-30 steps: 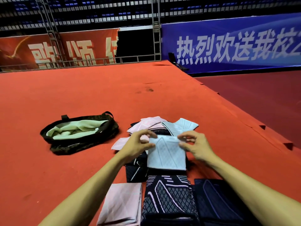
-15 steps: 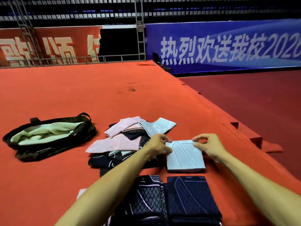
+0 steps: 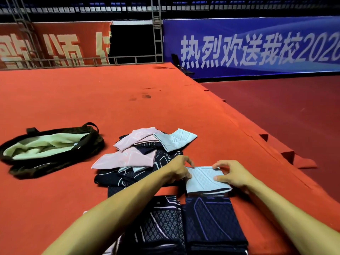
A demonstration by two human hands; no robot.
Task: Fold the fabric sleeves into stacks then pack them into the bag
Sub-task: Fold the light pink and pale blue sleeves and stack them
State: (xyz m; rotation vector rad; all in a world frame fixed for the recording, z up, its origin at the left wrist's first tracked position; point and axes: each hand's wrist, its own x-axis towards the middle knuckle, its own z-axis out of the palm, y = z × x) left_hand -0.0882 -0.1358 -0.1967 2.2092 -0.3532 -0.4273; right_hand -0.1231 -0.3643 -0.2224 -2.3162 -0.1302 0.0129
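Note:
A folded light blue sleeve (image 3: 204,181) lies flat on the red carpet, just beyond a dark navy folded stack (image 3: 211,221). My left hand (image 3: 179,169) presses its left edge and my right hand (image 3: 232,174) pinches its right edge. Beside the navy stack sits a black patterned folded stack (image 3: 161,225). A loose heap of pink, light blue and black sleeves (image 3: 139,153) lies beyond my left hand. The open dark bag (image 3: 55,159) with pale green lining rests at the far left.
The red carpeted platform (image 3: 110,100) stretches ahead; its edge (image 3: 257,142) drops to a darker floor on the right. Metal railing and red and blue banners stand at the back.
The light blue sleeve has come down from in front of me and to the right, onto the carpet beyond the navy stack. Both hands stayed on it. My view turned right.

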